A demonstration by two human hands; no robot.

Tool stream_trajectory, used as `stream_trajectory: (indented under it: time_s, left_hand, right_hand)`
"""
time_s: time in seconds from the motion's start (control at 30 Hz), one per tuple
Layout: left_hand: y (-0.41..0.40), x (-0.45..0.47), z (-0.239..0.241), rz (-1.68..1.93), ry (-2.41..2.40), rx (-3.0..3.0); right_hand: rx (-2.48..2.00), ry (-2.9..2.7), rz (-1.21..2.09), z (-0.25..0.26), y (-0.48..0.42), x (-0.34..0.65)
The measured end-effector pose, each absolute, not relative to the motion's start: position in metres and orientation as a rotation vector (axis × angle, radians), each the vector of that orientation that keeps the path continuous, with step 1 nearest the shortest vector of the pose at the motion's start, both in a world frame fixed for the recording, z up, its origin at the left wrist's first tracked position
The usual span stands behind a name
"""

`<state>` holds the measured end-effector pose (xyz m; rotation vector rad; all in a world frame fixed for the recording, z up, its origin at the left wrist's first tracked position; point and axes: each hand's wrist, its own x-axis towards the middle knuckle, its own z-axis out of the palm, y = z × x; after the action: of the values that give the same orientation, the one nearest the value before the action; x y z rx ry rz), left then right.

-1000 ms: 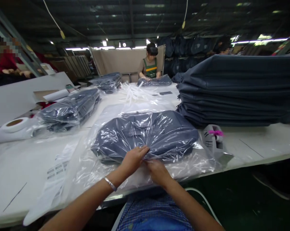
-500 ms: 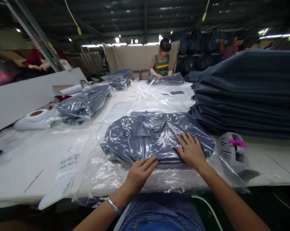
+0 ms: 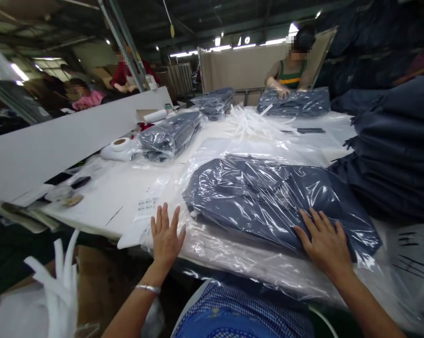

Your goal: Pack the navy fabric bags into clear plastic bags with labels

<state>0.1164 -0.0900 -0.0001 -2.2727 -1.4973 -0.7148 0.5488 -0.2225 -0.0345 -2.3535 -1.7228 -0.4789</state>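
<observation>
A folded dark blue garment in a clear plastic bag (image 3: 254, 202) lies flat on the white table in front of me. My right hand (image 3: 326, 241) rests on its near right side, fingers spread over the shiny film. Off the bag's left end, my left hand (image 3: 167, 234) is open with spread fingers, close to the table's front edge. It holds nothing. Just beyond it lies a sheet of printed labels (image 3: 148, 202), partly covered. Loose clear plastic stretches along the table edge between my hands.
Bagged garments (image 3: 171, 136) are stacked at the back left beside a white roll (image 3: 119, 144). White strips (image 3: 250, 123) lie in a heap mid-table. A tall pile of dark blue garments (image 3: 402, 150) stands right. A co-worker (image 3: 290, 70) handles another bag opposite. A box (image 3: 412, 258) sits right.
My view has turned left. My left hand has come off the bagged garment and moved left, its fingers now spread. My right hand stays on the bag.
</observation>
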Motion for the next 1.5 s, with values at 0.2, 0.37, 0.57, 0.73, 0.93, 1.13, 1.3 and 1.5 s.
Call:
stream_trajectory:
  time_s: [0.2, 0.37, 0.57, 0.73, 0.93, 1.13, 1.3, 1.5]
  left_hand:
    - [-0.093, 0.045, -0.007, -0.577, -1.421, -2.622]
    - [-0.096, 0.014, 0.032, -0.184, -1.378, -2.909]
    - [-0.085, 0.133, 0.135, -0.781, -1.228, -2.99]
    - [-0.033, 0.221, 0.087, -0.674, -0.913, -2.923]
    - [-0.006, 0.205, -0.008, -0.649, -0.981, -2.849]
    - [-0.015, 0.206, -0.023, -0.829, -0.824, -2.733]
    - [-0.019, 0.193, -0.036, -0.714, -0.367, -2.856]
    - [-0.029, 0.181, -0.039, -0.632, -0.429, -2.896]
  right_hand:
    - [-2.319, -1.705, -0.51, -0.034, -0.228, 0.544]
    - [-2.351, -1.744, -0.54, -0.033, -0.229, 0.543]
    - [-2.399, -1.769, -0.55, -0.028, -0.226, 0.541]
    - [-2.384, -1.858, -0.467, -0.012, -0.233, 0.551]
    - [-2.356, -1.733, -0.559, -0.024, -0.242, 0.553]
    - [-2.27, -1.688, -0.532, -0.039, -0.237, 0.549]
    - [-2.151, -1.766, -0.562, -0.032, -0.248, 0.543]
    - [-2.203, -1.581, -0.658, -0.031, -0.321, 0.53]
